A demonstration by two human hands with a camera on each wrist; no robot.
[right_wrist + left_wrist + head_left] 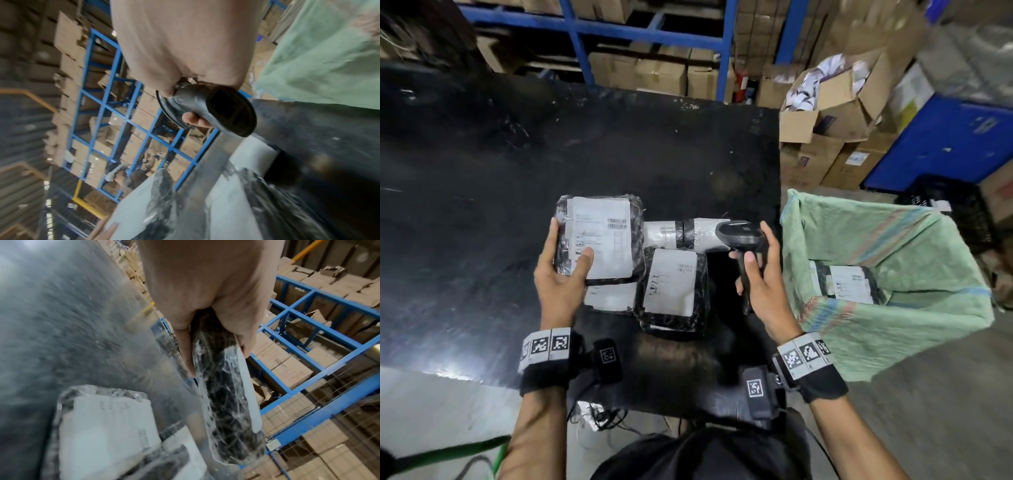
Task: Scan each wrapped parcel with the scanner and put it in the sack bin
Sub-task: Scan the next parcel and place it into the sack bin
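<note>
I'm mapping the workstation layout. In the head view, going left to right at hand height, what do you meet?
Left hand holding a wrapped parcel → parcel lying on the table → right hand gripping the scanner → green sack bin, one parcel inside.

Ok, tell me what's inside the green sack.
Inside the green sack one wrapped parcel lies label up. The near wall of the sack hides whatever may sit lower down.
</note>
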